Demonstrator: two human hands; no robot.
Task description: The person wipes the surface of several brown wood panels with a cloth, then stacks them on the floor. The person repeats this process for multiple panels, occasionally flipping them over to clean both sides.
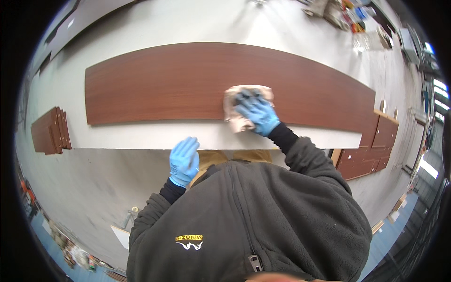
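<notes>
A long reddish-brown wood panel (159, 87) lies flat across the white worktable (141, 137) in front of me. My right hand (258, 112), in a blue glove with darker fingertips, presses a crumpled pale cloth (235, 121) onto the panel near its front edge. Part of the cloth is hidden under the palm and fingers. At the table's front edge, left of my body, is my left hand (184, 161), also blue-gloved. Its fingers are stretched out and it holds nothing.
Several smaller brown boards (49, 131) are stacked at the left. More brown panels (364, 152) stand low at the right. A clear plastic container (373, 40) and a cluster of mixed items (331, 13) sit at the far right. Dark panels (89, 23) lie at the far left.
</notes>
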